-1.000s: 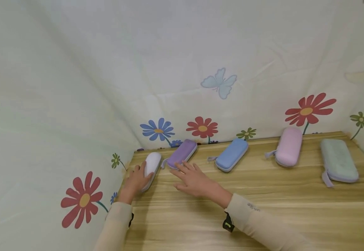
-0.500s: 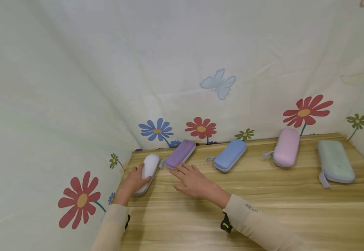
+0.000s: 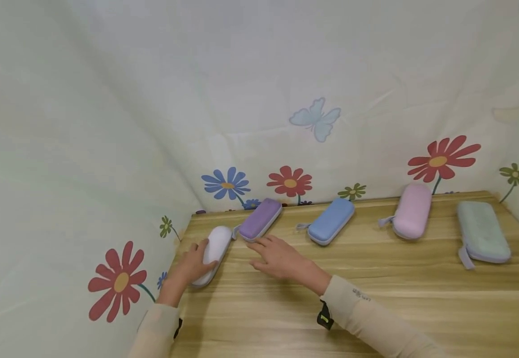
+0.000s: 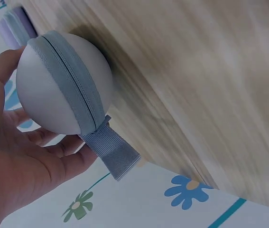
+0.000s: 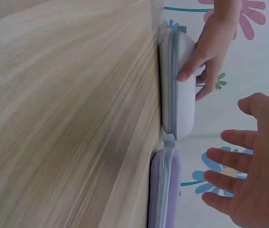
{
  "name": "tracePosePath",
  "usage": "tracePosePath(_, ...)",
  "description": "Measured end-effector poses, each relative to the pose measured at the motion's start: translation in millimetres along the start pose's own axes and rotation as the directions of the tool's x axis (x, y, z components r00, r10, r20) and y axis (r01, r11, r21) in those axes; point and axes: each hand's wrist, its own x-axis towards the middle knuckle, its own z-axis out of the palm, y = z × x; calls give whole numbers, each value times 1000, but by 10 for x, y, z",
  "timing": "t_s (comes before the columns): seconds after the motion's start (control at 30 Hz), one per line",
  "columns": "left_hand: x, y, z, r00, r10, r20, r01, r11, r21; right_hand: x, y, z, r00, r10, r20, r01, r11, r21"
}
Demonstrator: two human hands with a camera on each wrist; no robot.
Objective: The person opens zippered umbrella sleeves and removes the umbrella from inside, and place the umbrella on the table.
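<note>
My left hand (image 3: 192,268) grips a white zippered hard case (image 3: 219,244) at the left end of the table, thumb on one long side and fingers on the other. In the left wrist view, the case's rounded end (image 4: 34,95) shows a grey zip band and a fabric tab (image 4: 113,152). My right hand (image 3: 279,258) hovers with fingers spread, fingertips right at the near end of a purple zippered case (image 3: 261,219). In the right wrist view, this right hand (image 5: 255,166) holds nothing, and the white case lies almost end to end with the purple one.
A blue case (image 3: 331,221), a pink case (image 3: 413,211) and a pale green case (image 3: 483,231) lie spaced out to the right along the back of the wooden table (image 3: 375,308). Flower-printed fabric (image 3: 250,109) hangs behind and at both sides.
The white case has slid a little toward the table's front with my left hand on it. My right fingertips, earlier overlapping the purple case, have drawn back to its near end.
</note>
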Motion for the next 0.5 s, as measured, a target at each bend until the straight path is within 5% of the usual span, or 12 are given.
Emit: tracePosePath(0.5, -263, 88, 85, 992, 126, 4, -126, 991, 46, -64, 46, -39, 998, 61, 29, -61, 998, 22)
